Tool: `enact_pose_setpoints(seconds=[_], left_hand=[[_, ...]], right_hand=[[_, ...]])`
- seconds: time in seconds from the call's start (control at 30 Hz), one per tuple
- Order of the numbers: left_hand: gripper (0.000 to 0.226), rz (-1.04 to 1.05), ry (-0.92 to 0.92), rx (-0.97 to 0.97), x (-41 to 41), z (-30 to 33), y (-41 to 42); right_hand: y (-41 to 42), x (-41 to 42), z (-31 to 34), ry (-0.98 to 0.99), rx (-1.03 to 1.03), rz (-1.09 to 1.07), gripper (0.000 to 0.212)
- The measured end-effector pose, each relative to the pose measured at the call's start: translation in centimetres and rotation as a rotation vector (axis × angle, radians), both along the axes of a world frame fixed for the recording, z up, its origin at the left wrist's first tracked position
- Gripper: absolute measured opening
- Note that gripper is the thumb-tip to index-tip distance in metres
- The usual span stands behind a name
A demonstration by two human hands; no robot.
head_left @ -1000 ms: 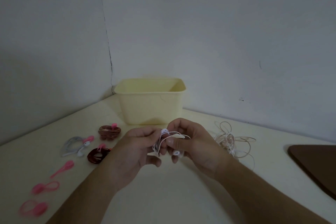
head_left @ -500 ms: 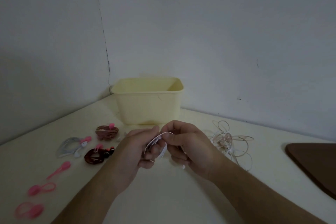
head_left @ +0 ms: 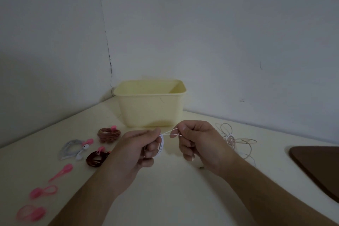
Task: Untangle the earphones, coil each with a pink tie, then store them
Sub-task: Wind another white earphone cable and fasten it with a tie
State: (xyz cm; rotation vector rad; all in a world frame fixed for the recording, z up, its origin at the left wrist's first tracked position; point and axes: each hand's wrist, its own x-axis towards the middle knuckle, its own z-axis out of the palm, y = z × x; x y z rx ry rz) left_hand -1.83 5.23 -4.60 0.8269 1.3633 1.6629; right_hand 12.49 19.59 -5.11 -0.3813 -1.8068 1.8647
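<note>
A bin point(head_left: 150, 108) sits behind the fingers point(head_left: 184, 130); coiled earphones point(head_left: 109, 134) lie left, a tangled cord point(head_left: 233, 139) right, on the surface point(head_left: 174, 198).

Two bare hands held close together above the table, both forearms reaching in from below.

The left hand point(head_left: 139, 147) has its fingers curled round a small coil of white earphone cable point(head_left: 161, 146), thumb on top. The right hand point(head_left: 199, 139), just beside it, pinches the cable's loose strand between thumb and forefinger, its other fingers curled under.
</note>
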Motion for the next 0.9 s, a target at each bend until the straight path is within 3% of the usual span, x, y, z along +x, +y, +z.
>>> enact_pose_setpoints(seconds=[0.13, 0.23, 0.33, 0.47, 0.63, 0.8, 0.9], left_hand=[[0.024, -0.065, -0.013, -0.026, 0.1, 0.1, -0.1], [0.022, -0.182, 0.078, -0.083, 0.6, 0.0, -0.4], [0.019, -0.149, 0.087, -0.051, 0.7, -0.1, -0.3], [0.02, 0.007, -0.008, 0.04, 0.2, -0.1, 0.1], [0.035, 0.05, -0.013, 0.133, 0.1, -0.1, 0.2], [0.03, 0.048, 0.027, 0.153, 0.3, -0.2, 0.3], [0.035, 0.061, 0.074, 0.138, 0.3, -0.5, 0.4]], right_hand=[[0.0, -0.2, -0.2, 0.077, 0.053, -0.152, 0.033], [0.0, -0.4, -0.1, 0.112, 0.06, -0.236, 0.033], [0.1, -0.4, -0.1, 0.081, 0.055, -0.27, 0.027], [-0.1, -0.4, -0.1, -0.048, 0.129, -0.189, 0.019], [-1.4, -1.0, -0.5, -0.18, 0.21, 0.008, 0.019], [-2.2, -1.4, -0.7, -0.081, 0.044, 0.179, 0.034], [-1.8, -1.5, -0.9, -0.046, 0.155, 0.042, 0.035]])
